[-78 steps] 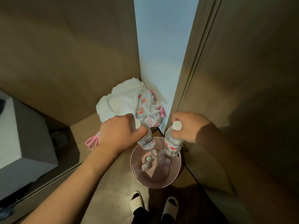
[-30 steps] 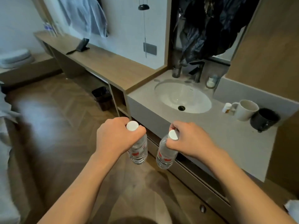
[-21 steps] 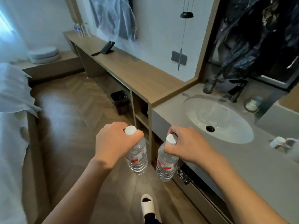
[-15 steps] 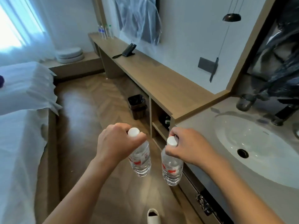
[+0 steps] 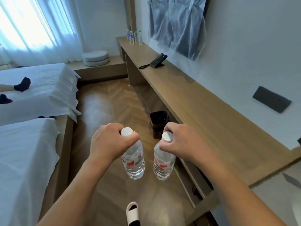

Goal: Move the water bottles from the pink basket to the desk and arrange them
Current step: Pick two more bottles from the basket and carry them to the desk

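- Two beds [image 5: 32, 95] with white sheets fill the side from 8 to 10 o'clock, with dark socked feet on the farther one.
- A curtained window [image 5: 32, 26] glows at 11 o'clock.
- The long wooden desk [image 5: 203, 111] runs along the wall from 4 o'clock up toward 12 o'clock.
- Plastic sheeting [image 5: 175, 25] hangs on the wall above the desk at 1 o'clock.
- Two round cushions [image 5: 95, 58] are stacked on a low ledge at 11 o'clock.
- A dark waste bin [image 5: 158, 123] stands on the floor under the desk edge, just past the right hand.
- A black telephone [image 5: 157, 61] sits on the desk at 12 o'clock.
- A white slipper [image 5: 132, 212] shows at 6 o'clock.
- The left hand [image 5: 107, 142] has its fingers curled round the neck of the left water bottle [image 5: 134, 162], which hangs upright over the floor.
- The right hand [image 5: 180, 142] grips the neck of the right water bottle [image 5: 163, 163] the same way, just beside the desk edge and near the other bottle without touching it.
- A few small bottles [image 5: 134, 36] stand at the desk's far end, 12 o'clock.
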A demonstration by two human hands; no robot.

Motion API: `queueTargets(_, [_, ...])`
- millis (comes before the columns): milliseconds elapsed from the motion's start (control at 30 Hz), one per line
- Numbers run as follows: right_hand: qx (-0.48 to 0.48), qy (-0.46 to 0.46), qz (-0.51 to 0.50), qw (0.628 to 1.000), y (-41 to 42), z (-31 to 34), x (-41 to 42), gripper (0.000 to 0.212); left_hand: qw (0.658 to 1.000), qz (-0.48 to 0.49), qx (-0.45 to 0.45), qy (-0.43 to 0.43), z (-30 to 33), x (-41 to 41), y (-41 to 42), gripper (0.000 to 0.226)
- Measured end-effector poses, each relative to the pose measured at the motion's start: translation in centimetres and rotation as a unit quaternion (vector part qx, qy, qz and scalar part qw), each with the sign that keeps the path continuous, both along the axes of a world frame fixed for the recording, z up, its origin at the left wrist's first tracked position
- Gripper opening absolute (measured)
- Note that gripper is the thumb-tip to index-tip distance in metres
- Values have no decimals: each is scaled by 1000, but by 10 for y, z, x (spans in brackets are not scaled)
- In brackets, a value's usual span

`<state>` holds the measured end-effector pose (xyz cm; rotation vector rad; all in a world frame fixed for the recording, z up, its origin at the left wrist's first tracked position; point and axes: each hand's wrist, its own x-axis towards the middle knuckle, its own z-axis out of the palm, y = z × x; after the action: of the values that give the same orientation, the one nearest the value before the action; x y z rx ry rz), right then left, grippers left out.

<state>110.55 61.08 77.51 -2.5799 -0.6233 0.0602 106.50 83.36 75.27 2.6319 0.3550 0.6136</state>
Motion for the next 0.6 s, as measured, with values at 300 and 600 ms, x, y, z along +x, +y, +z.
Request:
queueTargets(300, [-32,5,-7,999,123,-10,168,25,1000,-31,-1,0,-3,172,132,50])
queueTargets(600, [-31,5,-11,999,225,-10,321,28,1000,-18,3,12,3,329,237,50])
